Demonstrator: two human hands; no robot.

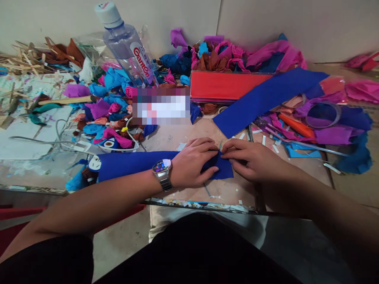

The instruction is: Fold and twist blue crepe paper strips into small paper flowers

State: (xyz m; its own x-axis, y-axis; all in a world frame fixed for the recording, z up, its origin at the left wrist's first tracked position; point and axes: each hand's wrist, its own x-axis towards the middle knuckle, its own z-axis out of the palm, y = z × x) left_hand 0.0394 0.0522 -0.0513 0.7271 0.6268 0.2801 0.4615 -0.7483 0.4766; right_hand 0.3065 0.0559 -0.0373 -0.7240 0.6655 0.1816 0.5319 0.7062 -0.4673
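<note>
A dark blue strip of paper or cloth lies lengthwise along the near part of the worktable. My left hand, with a watch on its wrist, rests flat on this strip near its right end, fingers stretched out. At the strip's upper right corner, my right hand has its thumb and fingers pinched together on the edge. The fingertips partly hide what lies between them. A second dark blue strip lies slantwise beyond my right hand, partly over a flat red pack.
Crumpled coloured scraps crowd the left and back. A clear bottle stands tilted among them. A grey cable runs at left; wooden sticks pile behind. Tape rolls and an orange-handled tool lie at right.
</note>
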